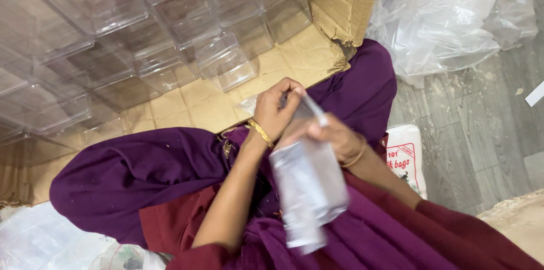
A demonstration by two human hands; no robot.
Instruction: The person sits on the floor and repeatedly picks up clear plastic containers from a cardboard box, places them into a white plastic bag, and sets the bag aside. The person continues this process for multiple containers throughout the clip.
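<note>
A clear plastic bag point(309, 185) hangs in front of me over my purple and maroon clothing. My left hand point(275, 110) pinches the bag's top edge from the left, fingers curled around it. Behind the bag is my right hand point(334, 137), which grips its upper part and is blurred and partly hidden by the plastic. Both wrists carry gold bangles. Whether anything is inside the bag cannot be told.
A cardboard box point(340, 3) lies open ahead, filled with several clear plastic containers point(224, 60) in rows. Crumpled clear plastic sheeting point(447, 15) lies at the upper right on a grey wood-pattern floor point(481, 122). A white printed packet point(405, 156) sits by my right arm.
</note>
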